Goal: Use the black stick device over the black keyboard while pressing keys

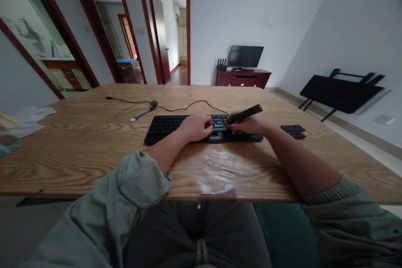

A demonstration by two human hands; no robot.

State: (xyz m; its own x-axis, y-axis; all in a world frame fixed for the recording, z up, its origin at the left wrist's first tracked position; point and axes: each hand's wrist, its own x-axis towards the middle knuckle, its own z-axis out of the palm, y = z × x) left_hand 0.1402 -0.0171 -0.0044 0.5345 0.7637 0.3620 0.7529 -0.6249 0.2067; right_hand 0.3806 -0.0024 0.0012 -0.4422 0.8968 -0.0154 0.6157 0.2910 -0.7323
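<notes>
A black keyboard [163,127] lies on the wooden table in front of me, its cable running off at the back. Curled over the middle of its keys is my left hand [198,127], closed and pressed down on the keyboard, with its fingertips mostly hidden. My right hand [241,124] is closed round a thick black stick-shaped tool [248,113], which slants up to the right. The tool's lower end is at the keys on the right part of the keyboard; I cannot make out its tip. Between the hands a few keys show.
Two small flat black pieces [293,131] lie right of the keyboard. Behind it are a knotted black cable [153,104] and a blue-ended USB plug [141,115]. Crumpled white plastic [36,119] lies at the table's left edge. Brown tape [220,196] covers the front edge.
</notes>
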